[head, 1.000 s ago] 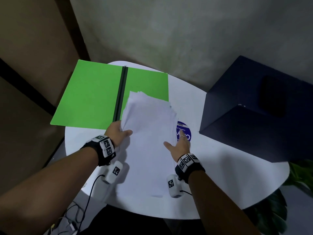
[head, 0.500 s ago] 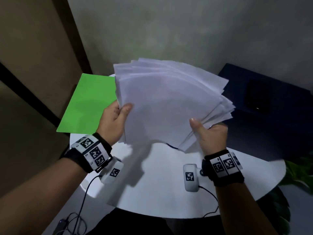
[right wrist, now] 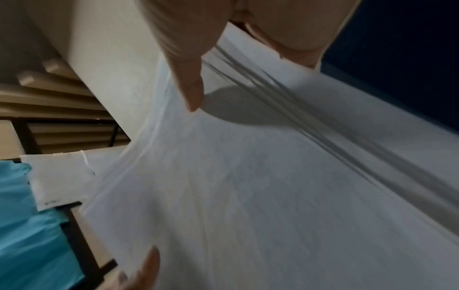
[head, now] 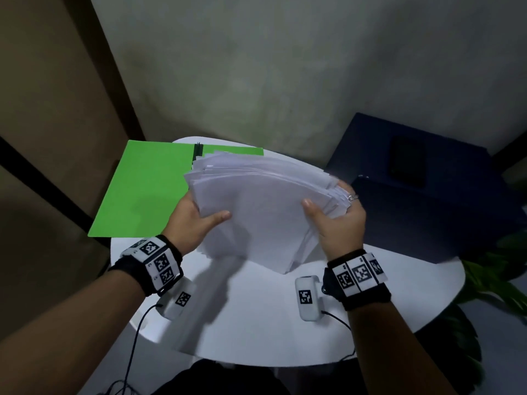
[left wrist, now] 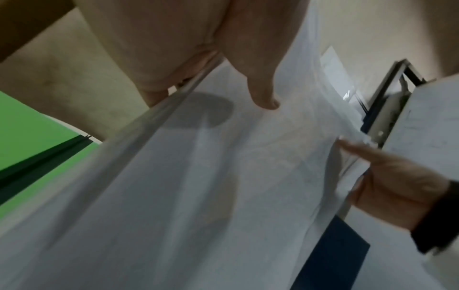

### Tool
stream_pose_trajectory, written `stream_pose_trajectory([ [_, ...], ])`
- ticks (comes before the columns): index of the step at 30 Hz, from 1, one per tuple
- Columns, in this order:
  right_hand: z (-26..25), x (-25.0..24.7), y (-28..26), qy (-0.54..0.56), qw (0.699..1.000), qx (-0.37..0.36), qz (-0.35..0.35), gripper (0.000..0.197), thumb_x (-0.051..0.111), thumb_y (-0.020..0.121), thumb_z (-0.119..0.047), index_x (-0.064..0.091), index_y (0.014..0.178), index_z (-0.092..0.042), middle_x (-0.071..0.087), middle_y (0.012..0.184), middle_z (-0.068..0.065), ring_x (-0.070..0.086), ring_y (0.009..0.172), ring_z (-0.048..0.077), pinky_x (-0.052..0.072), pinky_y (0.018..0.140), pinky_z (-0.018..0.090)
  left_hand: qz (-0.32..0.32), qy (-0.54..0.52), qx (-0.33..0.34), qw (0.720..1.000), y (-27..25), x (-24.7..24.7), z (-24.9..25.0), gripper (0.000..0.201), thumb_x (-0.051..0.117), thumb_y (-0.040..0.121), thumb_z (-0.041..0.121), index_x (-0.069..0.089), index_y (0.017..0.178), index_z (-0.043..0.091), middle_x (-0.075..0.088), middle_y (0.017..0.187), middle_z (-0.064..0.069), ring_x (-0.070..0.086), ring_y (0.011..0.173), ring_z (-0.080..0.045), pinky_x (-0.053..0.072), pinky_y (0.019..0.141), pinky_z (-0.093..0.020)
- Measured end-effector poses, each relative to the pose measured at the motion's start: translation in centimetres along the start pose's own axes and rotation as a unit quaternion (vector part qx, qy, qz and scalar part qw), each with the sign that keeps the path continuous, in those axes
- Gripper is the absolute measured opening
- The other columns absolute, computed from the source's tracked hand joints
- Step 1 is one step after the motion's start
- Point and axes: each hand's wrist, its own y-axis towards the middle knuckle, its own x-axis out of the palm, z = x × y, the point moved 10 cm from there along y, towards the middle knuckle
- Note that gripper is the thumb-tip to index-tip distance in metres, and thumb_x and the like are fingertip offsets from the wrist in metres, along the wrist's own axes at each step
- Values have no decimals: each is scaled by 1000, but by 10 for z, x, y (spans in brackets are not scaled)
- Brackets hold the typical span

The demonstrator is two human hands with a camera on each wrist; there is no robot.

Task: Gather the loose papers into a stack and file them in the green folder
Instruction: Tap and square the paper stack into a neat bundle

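Sheets of loose white paper (head: 265, 212), fanned and uneven at their edges, hang in the air between our two hands above the round white table (head: 256, 323). Our left hand (head: 191, 223) grips the stack's edge at nine o'clock, thumb laid across the top sheet and fingers curled underneath; from the left wrist view that thumb (left wrist: 258, 78) presses flat on the paper. Our right hand (head: 339, 223) clamps the edge at three o'clock the same way, thumb on top, fingers wrapped beneath, a ring showing on one of them. The far ends of the sheets splay out unevenly toward twelve o'clock. Behind the stack, from ten to twelve o'clock, the flat green card folder (head: 148, 189) lies open on the table with its dark spine strip upward, its right leaf mostly hidden by the paper. At two o'clock a dark navy box (head: 427, 209) sits on the table's edge.
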Motion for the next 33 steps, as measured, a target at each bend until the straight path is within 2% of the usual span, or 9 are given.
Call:
stream_pose_trajectory([
  [5,-40,9,9,22,996,-87,21,18,74,82,-1,71,98,-8,69,92,-5,64,85,-5,50,80,14,13,-9,-5,1000,3,-1,0,55,81,75,8,57,124,3,71,112,0,70,96,-4,55,84,-21],
  [11,-34,-6,13,-6,992,-86,91,13,68,84,-7,65,76,-17,61,67,-12,54,62,-5,44,64,12,34,-45,-15,998,7,3,2,55,79,75,1,55,125,-1,70,109,-4,69,92,-2,54,82,-19],
  [15,-35,-1,17,-21,990,-89,109,17,69,84,-15,62,77,-30,62,71,-9,54,60,1,45,61,16,38,-65,-9,997,8,2,3,69,85,68,22,54,127,5,71,113,-5,70,99,-12,55,85,-24],
  [18,-18,-15,15,16,986,-45,158,19,65,86,-12,61,91,-31,69,89,4,65,77,12,53,72,28,34,-65,-9,997,10,4,4,65,82,74,13,50,130,5,70,115,-3,69,102,-9,54,88,-21],
  [23,25,-7,14,65,997,34,37,57,81,72,-3,53,121,-6,67,109,6,70,94,9,57,83,28,37,-47,-30,998,11,1,-3,31,73,82,17,64,112,16,76,92,16,70,86,-4,53,78,-23],
  [25,38,-3,8,32,996,85,17,53,85,68,-8,62,115,-3,73,105,7,71,96,18,57,89,41,54,-57,-33,996,9,-2,-1,30,73,81,22,68,108,14,76,88,15,70,82,-7,54,77,-29],
  [28,32,-7,8,40,997,69,18,27,83,71,-8,71,95,-14,77,86,-7,73,85,10,59,83,31,77,-94,-9,993,7,-4,15,23,72,84,12,67,106,9,76,84,15,69,78,-3,54,74,-24],
  [31,20,-10,12,47,998,41,7,63,93,56,-19,67,112,-9,74,107,0,70,98,11,57,88,30,39,-82,2,996,5,2,17,56,78,75,35,61,119,5,74,108,-1,70,97,-13,56,89,-34],
  [33,16,-1,13,13,999,18,-29,74,92,58,-7,60,124,-13,66,123,0,65,109,4,53,92,22,-17,-59,-17,998,1,13,11,82,82,69,44,49,133,4,67,124,-8,65,114,-19,51,100,-43],
])
